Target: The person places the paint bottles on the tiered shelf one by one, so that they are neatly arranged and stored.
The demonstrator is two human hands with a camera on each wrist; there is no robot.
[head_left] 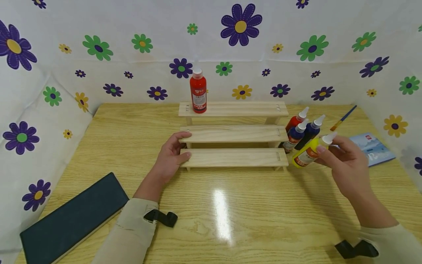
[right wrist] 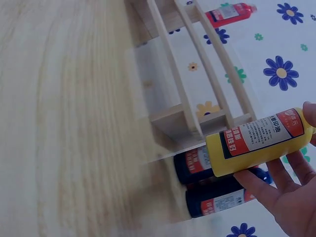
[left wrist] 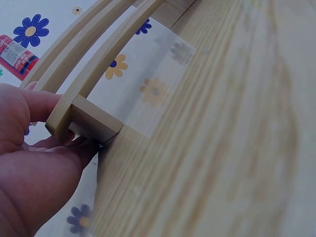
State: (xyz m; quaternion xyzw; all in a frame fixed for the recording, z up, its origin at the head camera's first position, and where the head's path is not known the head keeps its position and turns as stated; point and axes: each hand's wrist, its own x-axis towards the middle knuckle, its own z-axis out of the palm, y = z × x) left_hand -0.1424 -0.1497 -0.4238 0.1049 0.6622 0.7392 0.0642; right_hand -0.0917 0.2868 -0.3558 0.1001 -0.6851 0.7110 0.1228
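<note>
Pinching a yellow bottle [head_left: 306, 156] in the right hand [head_left: 351, 165], with the thumb on one side and the fingers on the other. Tipped on a slant, with the white cap [head_left: 329, 138] pointing up and to the right. Held near the right end of a wooden rack [head_left: 234, 134] with three steps, in front of two dark bottles [head_left: 293, 139] and a red bottle [head_left: 295, 121]. Gripping the left end of that rack with the left hand [head_left: 166, 157], with fingers curled at the edge and the thumb on the lowest step [head_left: 227, 158]. Can see another red bottle [head_left: 199, 93] standing straight up on the top step [head_left: 244, 109], near its left end. Can see a paint brush [head_left: 343, 119] and a blue booklet [head_left: 376, 150] on the right side of the desk [head_left: 188, 209], and a long dark board [head_left: 74, 220] lying on the left. Can spot a white cloth [head_left: 211, 47] with flowers at the back.
</note>
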